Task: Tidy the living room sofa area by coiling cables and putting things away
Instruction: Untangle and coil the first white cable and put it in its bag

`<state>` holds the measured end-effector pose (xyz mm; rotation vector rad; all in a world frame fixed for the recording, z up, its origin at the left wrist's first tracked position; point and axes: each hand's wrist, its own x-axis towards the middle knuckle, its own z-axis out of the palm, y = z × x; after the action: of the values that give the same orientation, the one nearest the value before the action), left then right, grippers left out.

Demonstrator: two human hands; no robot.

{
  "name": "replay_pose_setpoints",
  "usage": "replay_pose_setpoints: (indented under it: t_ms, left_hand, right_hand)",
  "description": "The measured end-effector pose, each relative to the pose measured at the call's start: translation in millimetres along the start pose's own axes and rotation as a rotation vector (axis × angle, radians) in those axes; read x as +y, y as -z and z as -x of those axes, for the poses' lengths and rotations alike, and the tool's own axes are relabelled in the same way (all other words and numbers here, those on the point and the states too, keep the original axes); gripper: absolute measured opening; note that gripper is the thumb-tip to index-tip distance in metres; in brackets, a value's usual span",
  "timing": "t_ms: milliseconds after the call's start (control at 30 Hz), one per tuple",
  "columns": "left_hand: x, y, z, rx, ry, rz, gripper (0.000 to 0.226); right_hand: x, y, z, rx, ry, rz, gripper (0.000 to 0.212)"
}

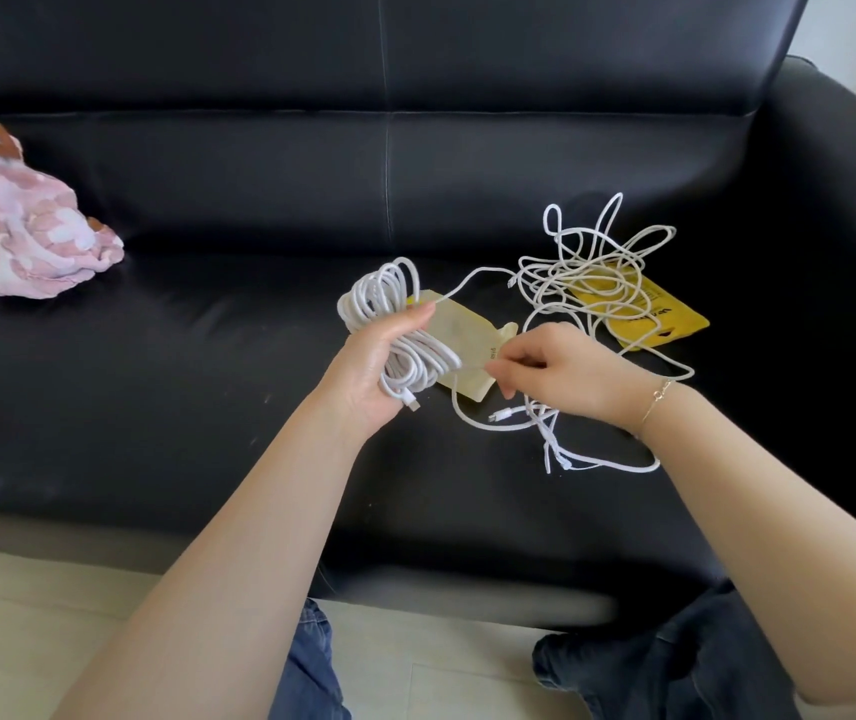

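While the person kneels at the sofa (207,407), items run near to far as follows. Left hand (379,371): grip closed round a coiled white cable (389,304), thumb over the loops, apparently to stop them springing apart; one plug end hangs below the palm. Right hand (555,371): fingertips pinch the cable's free strand, seemingly feeding it to the coil. Beige pouch (467,330): flat on the seat behind the hands, probably waiting to take the coil. Loose tail and plug (506,415): on the seat under the right hand. Tangled white cable (587,272): uncoiled heap beyond, lying on a yellow packet (670,324). Pink cloth (15,226): far left of the seat.
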<state>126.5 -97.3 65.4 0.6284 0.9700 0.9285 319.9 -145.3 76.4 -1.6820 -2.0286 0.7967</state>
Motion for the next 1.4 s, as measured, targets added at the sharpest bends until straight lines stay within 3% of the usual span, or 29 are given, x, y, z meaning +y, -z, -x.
replay_pose_setpoints:
  t_ms: [133, 300, 433, 533, 633, 733, 833, 967, 1067, 1233, 1400]
  left_hand:
    - [5, -2, 6, 0.01, -0.014, 0.065, 0.009]
    - [9, 0, 4, 0.092, -0.044, 0.116, 0.007]
    - [10, 5, 3, 0.182, -0.009, 0.047, 0.013]
    - [10, 1, 6, 0.171, 0.0, 0.011, 0.01]
    - [11, 0, 6, 0.135, 0.001, 0.173, 0.005]
    - [12, 4, 5, 0.101, -0.017, 0.309, 0.005]
    - [12, 7, 2, 0.064, -0.028, 0.265, 0.013]
    - [13, 6, 4, -0.011, -0.053, 0.224, 0.021]
    - [13, 3, 8, -0.02, -0.046, 0.2, 0.015]
    - [-1, -2, 5, -0.058, -0.065, -0.272, 0.01]
    - [-15, -16, 12, -0.164, 0.031, -0.564, 0.009]
  right_hand:
    - [5, 16, 2, -0.088, -0.13, -0.177, 0.037]
    - [15, 40, 11, -0.092, -0.142, -0.418, 0.048]
    - [19, 42, 9, 0.048, -0.014, -0.63, 0.034]
    - [12, 36, 6, 0.256, 0.102, -0.715, 0.028]
    - [4, 34, 5, 0.462, 0.16, -0.865, 0.032]
    - [2, 34, 3, 0.442, 0.17, -1.023, 0.028]
    - [7, 35, 2, 0.396, 0.081, -0.897, 0.027]
    - [9, 33, 5, 0.369, -0.025, -0.425, 0.029]
    - [9, 34, 6, 0.382, -0.049, -0.353, 0.027]
    - [0, 26, 7, 0.34, 0.085, -0.253, 0.025]
    - [3, 14, 0, 0.403, 0.189, -0.111, 0.022]
